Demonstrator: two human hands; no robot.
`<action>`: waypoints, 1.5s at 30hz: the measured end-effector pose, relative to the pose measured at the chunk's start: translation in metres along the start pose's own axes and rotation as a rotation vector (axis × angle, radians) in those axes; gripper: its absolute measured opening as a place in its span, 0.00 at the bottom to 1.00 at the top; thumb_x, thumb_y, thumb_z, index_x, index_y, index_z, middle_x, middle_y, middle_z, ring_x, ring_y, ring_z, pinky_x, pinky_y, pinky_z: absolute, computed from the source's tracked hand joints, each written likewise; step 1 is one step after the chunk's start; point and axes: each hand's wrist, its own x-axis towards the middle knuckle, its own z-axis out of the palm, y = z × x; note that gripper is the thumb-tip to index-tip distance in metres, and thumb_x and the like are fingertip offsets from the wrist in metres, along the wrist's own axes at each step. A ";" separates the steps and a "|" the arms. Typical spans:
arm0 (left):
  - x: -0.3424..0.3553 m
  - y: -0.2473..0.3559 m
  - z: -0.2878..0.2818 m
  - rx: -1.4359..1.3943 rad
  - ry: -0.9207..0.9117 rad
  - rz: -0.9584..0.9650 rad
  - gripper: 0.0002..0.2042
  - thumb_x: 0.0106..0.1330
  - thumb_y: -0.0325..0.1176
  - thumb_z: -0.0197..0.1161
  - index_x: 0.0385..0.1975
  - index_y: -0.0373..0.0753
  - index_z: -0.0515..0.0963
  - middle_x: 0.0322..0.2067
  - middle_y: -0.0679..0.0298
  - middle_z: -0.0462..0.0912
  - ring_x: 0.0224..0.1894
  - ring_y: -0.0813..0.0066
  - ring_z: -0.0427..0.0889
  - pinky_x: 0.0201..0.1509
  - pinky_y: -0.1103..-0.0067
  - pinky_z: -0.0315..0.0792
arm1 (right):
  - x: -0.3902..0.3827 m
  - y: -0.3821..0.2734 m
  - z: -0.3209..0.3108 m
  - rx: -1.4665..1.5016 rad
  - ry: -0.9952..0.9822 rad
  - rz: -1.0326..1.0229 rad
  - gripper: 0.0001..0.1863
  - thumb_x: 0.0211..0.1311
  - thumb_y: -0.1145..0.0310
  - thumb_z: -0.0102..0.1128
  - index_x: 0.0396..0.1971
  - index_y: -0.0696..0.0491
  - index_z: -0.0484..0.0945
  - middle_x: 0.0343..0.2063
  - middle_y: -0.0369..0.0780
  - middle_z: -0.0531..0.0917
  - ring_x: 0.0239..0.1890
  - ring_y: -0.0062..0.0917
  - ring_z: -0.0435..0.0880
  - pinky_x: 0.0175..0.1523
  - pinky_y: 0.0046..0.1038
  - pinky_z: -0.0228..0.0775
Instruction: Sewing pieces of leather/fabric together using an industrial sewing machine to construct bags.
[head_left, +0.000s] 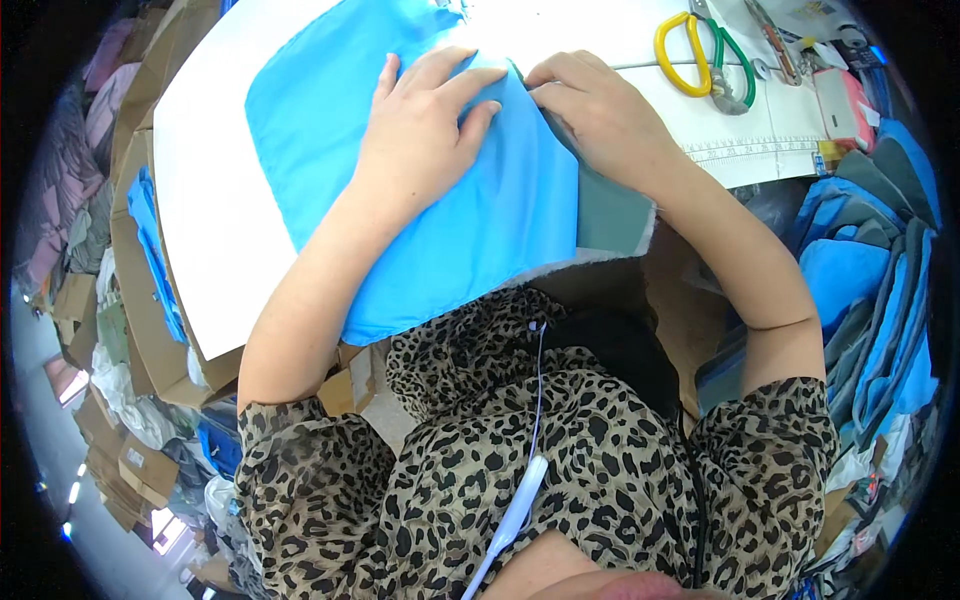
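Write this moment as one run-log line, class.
left hand: flat on blue fabric | right hand: pinching fabric edge | scissors: untouched on white table

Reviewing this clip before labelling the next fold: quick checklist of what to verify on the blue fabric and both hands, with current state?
1. Left hand flat on the blue fabric: ok.
2. Right hand pinching the fabric's folded edge: ok, fingertips tucked at the fold.
3. Fabric fully on the white table: not ok, the near corner overhangs the table edge.
4. Scissors apart from both hands: ok, beyond the right hand.
5. Grey-green layer aligned beneath: cannot tell, mostly covered.
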 end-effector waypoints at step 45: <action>0.022 -0.028 0.011 0.292 -0.040 -0.040 0.16 0.65 0.36 0.56 0.54 0.51 0.76 0.58 0.62 0.73 0.65 0.61 0.67 0.69 0.45 0.48 | 0.025 0.015 0.030 -0.272 -0.083 0.114 0.09 0.56 0.70 0.56 0.35 0.47 0.83 0.43 0.31 0.79 0.47 0.27 0.77 0.47 0.33 0.71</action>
